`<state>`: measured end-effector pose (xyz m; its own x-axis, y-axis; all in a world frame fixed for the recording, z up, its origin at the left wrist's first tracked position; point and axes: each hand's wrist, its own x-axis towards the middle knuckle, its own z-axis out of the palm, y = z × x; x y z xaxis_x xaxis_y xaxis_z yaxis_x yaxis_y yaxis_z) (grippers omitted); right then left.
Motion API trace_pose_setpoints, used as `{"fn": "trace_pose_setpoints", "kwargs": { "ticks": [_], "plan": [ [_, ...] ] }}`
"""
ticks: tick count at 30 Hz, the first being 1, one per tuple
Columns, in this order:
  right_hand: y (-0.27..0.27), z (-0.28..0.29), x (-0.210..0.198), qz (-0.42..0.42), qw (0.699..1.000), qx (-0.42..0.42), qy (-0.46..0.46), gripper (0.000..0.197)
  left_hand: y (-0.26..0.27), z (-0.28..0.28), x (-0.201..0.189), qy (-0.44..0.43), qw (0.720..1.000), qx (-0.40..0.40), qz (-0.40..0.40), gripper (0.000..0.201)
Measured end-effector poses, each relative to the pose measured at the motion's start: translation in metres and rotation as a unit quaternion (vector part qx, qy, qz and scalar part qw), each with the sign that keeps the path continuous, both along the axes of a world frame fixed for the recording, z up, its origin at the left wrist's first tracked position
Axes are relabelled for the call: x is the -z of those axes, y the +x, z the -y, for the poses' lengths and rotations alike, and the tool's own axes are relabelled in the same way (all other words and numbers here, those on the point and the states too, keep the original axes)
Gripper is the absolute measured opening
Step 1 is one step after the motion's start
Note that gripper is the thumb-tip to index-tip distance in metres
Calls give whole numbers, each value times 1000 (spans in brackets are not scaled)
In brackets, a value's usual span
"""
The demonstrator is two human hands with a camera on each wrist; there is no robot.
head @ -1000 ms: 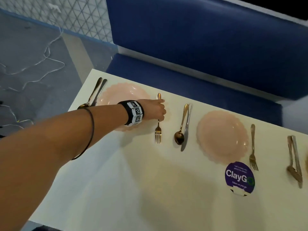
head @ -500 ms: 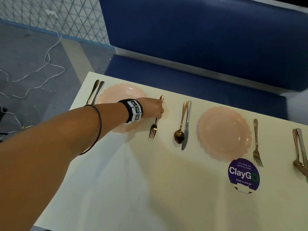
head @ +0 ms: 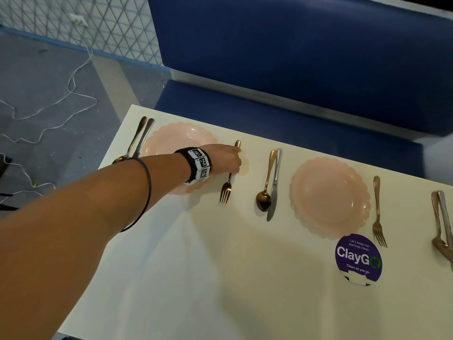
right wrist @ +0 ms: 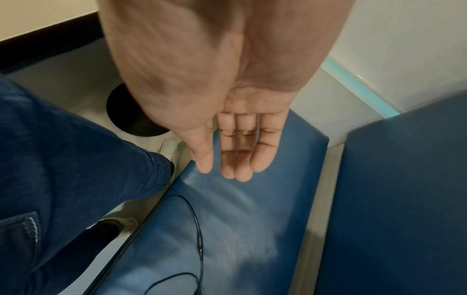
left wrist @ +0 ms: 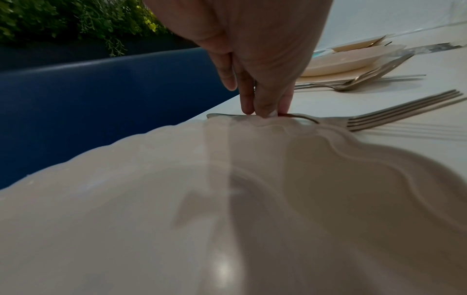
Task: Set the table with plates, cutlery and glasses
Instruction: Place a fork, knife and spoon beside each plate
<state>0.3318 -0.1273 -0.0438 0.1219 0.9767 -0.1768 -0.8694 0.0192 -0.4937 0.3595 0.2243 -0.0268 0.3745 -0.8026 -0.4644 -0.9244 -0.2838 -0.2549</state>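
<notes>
Nearest the person, the bare white table (head: 245,278) carries only a purple ClayGo sticker (head: 358,259); the settings lie along the far edge, by the blue bench (head: 269,114). The left arm stretches across the table and over the near rim of the left pink plate (head: 179,136), and the left hand (head: 226,159) comes down on the gold fork (head: 226,190) just right of that plate. In the left wrist view the fingertips (left wrist: 265,111) are bunched together, nearly straight, pressing on the fork's handle against the table; whether the thumb pinches underneath I cannot tell. The fork lies directly beneath the fingers, its long axis running near to far, handle end toward the bench and tines toward the person, slightly skewed from the spoon and knife pair (head: 269,182) farther right. Any straightening, I judge, turns on that axis: the fingers sit on the handle's middle, so a small sideways push would pivot the tines. The left hand is plainly the nearer one; the right hand (right wrist: 235,139) hangs beside the person's leg over a blue seat (right wrist: 252,219), fingers straight, together and holding nothing. Beyond, a second plate (head: 329,195) has its own fork (head: 378,214), and more cutlery (head: 441,222) lies at the right edge. No glasses show in any view.
</notes>
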Motion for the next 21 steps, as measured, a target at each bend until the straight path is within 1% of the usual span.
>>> {"fn": "trace_pose_setpoints", "kwargs": {
  "ticks": [1,2,3,4,5,6,7,9,10,11,14,16,17,18,20,21],
  "plan": [
    [5,7,9,-26,998,-46,-37,67,1,-1,0,-2,1000,-6,-3,24],
    [3,4,5,-22,995,-55,-75,66,0,-1,1,-4,1000,-9,-12,25],
    [2,0,-2,-9,996,-40,-81,66,-1,-1,0,-4,1000,-16,-19,27],
    [-2,1,-1,26,994,-20,-101,66,-1,-1,-1,-5,999,-27,-20,27],
    [-8,1,0,10,994,-22,-106,65,-2,-1,-3,-5,999,-34,-17,27],
    [-11,-1,-1,-15,996,-60,-64,63,-2,-1,-2,-11,999,-36,-21,27],
    [-12,-1,-1,-26,995,-68,-74,62,-2,-1,-3,-4,999,-42,-26,26],
    [-8,4,1,-7,994,-58,-92,64,-1,-1,-2,0,998,-56,-36,27],
    [-4,8,-1,-18,994,-77,-81,65,-1,0,-3,-3,997,-61,-44,29],
    [-2,13,-1,-4,994,-80,-81,66,-2,2,-5,-2,996,-69,-53,31],
    [-1,16,2,-6,996,-51,-76,71,-5,4,-9,-24,991,-107,-77,35],
    [2,20,2,20,993,-11,-114,81,-9,3,-12,-63,982,-146,-105,34],
    [2,18,2,29,992,0,-124,89,-12,2,-14,-97,974,-170,-115,33],
    [2,19,-2,36,993,5,-115,96,-14,2,-16,-140,965,-187,-119,32],
    [4,18,-9,54,998,-24,-35,102,-24,7,-21,-232,949,-193,-90,37],
    [1,17,-26,65,996,-17,-50,102,-31,14,-26,-272,940,-193,-66,42]
  ]
}}
